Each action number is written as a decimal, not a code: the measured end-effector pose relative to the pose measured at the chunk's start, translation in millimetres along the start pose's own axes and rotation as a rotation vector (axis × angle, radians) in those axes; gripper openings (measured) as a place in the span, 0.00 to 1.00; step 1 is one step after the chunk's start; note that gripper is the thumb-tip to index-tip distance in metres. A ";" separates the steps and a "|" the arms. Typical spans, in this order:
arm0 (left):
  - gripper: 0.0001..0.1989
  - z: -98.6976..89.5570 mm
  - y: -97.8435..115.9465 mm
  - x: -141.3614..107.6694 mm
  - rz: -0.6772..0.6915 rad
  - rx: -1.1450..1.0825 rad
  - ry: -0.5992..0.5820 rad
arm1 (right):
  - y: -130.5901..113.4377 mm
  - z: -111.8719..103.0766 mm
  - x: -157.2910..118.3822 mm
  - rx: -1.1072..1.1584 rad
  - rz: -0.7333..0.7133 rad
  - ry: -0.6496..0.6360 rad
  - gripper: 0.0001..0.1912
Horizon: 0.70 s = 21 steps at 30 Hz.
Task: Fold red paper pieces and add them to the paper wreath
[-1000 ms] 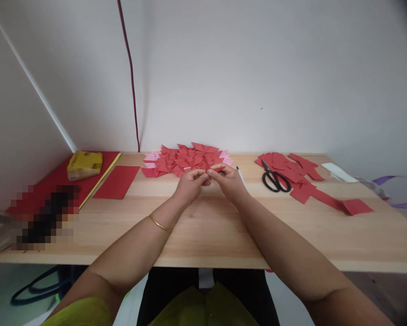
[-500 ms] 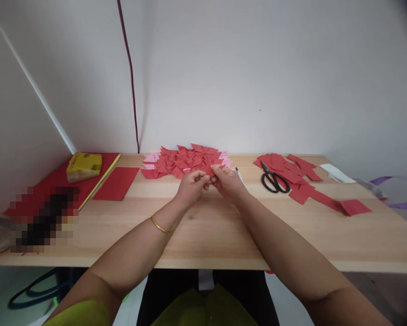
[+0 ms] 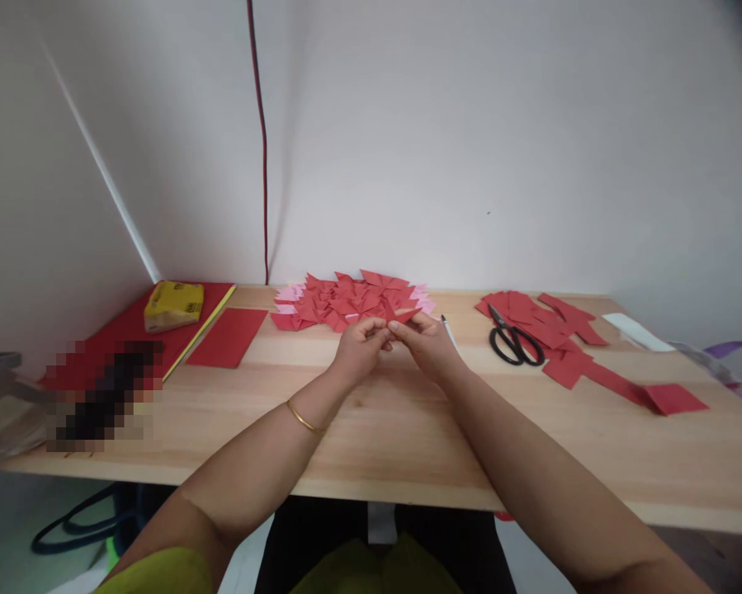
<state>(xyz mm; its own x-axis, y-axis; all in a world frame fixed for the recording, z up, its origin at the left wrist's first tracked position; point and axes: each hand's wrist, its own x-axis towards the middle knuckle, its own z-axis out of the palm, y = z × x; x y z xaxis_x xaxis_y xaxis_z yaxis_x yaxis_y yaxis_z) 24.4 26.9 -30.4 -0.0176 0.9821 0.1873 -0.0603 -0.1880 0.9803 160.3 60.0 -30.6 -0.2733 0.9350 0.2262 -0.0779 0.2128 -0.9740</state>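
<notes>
Between the pinched fingertips of the left hand and right hand, a small folded red paper is gripped. Just beyond the fingers lies a pile of red and pink papers; rightward of them rest a pen and scissors.

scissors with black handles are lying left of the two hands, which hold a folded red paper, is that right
Not left: the head view shows the scissors lying off to the right; the left hand and right hand do hold a folded red paper.
</notes>
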 end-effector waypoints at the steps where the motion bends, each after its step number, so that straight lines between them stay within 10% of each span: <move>1: 0.08 -0.1 -0.9 0.0 -0.007 -0.002 0.008 | 0.8 -0.2 0.3 -0.017 0.008 0.009 0.14; 21: 0.08 -2.7 0.9 1.6 0.018 0.136 -0.013 | 8.7 1.8 3.1 -0.021 0.053 -0.013 0.15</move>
<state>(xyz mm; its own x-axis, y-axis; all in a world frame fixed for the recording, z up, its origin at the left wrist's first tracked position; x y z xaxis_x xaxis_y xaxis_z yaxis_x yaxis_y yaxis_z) 21.7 28.3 -29.4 -0.0045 0.9787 0.2051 0.0760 -0.2042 0.9760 157.1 64.2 -38.4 -0.2887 0.9415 0.1738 -0.0428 0.1687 -0.9847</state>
